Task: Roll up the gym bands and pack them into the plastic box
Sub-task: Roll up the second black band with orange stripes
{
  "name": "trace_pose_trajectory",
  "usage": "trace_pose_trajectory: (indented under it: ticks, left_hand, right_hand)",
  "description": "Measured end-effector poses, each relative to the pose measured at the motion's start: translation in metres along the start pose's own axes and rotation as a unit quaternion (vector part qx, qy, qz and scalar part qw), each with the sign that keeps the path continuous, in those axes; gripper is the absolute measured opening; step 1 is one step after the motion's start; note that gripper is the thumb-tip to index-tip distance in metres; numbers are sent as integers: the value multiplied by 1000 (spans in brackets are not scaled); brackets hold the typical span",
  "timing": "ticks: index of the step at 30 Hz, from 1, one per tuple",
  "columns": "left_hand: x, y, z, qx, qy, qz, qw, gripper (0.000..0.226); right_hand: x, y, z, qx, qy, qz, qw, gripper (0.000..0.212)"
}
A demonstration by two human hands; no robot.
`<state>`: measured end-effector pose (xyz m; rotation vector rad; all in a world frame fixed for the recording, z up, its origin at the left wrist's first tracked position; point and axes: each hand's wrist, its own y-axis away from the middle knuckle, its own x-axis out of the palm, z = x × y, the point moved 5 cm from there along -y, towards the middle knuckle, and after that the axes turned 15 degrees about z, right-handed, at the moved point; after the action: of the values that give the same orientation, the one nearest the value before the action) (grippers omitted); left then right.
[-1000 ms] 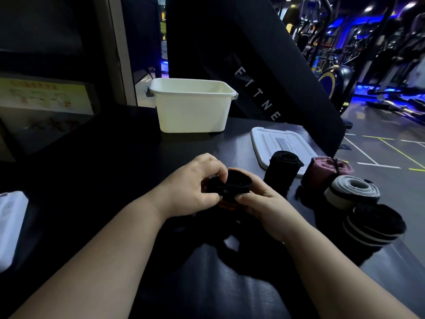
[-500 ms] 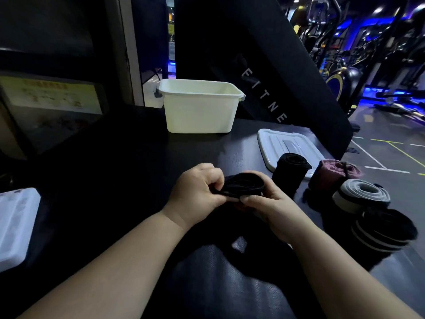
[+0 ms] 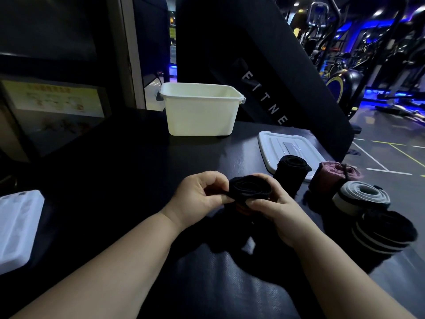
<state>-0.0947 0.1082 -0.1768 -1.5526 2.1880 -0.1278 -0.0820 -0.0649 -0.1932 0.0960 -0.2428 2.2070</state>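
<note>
A black gym band (image 3: 249, 188), partly wound into a loose coil, sits between both hands above the dark table. My left hand (image 3: 201, 194) pinches its left edge and my right hand (image 3: 273, 208) cups it from the right and below; an orange patch shows under the coil. The band's loose tail trails down toward me over the table. The white plastic box (image 3: 200, 113) stands open at the back of the table, apart from my hands. To the right lie rolled bands: a black roll (image 3: 291, 171), a pink roll (image 3: 333, 174), a grey-white roll (image 3: 361, 196) and a black striped roll (image 3: 384, 229).
The box's white lid (image 3: 276, 146) lies flat right of the box, behind the rolls. Another white lid (image 3: 16, 226) rests at the table's left edge. A black slanted panel with lettering (image 3: 264, 97) rises behind the box. Gym machines stand on the floor at right.
The coil has turned slightly in my hands and looks wound a little further; my left fingers have shifted their pinch on its left edge. My head has moved, shifting the view.
</note>
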Motion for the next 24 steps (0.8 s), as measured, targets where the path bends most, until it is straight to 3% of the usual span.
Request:
trace_pose_trajectory:
  ticks: [7,12,16,21,24]
  left_hand:
    - [-1,3,1,-40,109,10,993,7]
    - [-1,0,6,-75,126,-62,987,11]
    - [-2,1,6,-77,129,-74,986,13]
    - [0,1,4,-67,154,-46,985,4]
    - [3,2,6,-68,125,3,990,16]
  right_hand:
    - [1,4,4,-7,41,-5,999,52]
    - [4,3,4,-11,99,5,995,51]
    - [4,3,6,-20,123,-3,992,52]
    - [2,4,4,-24,129,-11,991,56]
    - [1,3,3,-27,136,-19,990,55]
